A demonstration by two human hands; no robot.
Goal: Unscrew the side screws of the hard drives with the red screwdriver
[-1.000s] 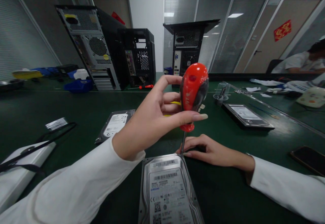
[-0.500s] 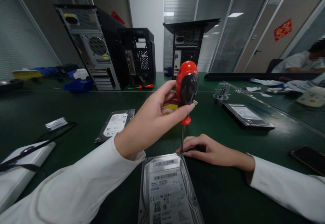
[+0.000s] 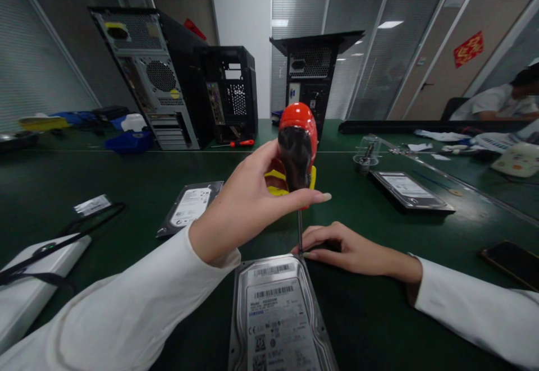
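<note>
My left hand (image 3: 256,197) is wrapped round the red and black handle of a screwdriver (image 3: 297,152), its thumb stretched across the lower handle. The screwdriver stands nearly upright, with its tip at the far right corner of a silver Samsung hard drive (image 3: 275,315). At that corner my right hand (image 3: 341,247) rests on the table, thumb and forefinger closed about the lower end of the shaft. Their fingertips touch or nearly touch the drive's edge. The screw under the tip, if any, is hidden.
Other hard drives lie left (image 3: 191,208) and right (image 3: 410,191). A partly hidden yellow object (image 3: 275,190) lies behind my left hand. Computer cases (image 3: 162,79) stand at the back, near another screwdriver (image 3: 242,143). A clear cup (image 3: 368,152) and phone (image 3: 511,264) are rightward. Someone sits far right.
The screwdriver's handle has turned and leaned slightly left in my left hand, and my thumb has slid across it to the right. My right hand and the hard drive have stayed put.
</note>
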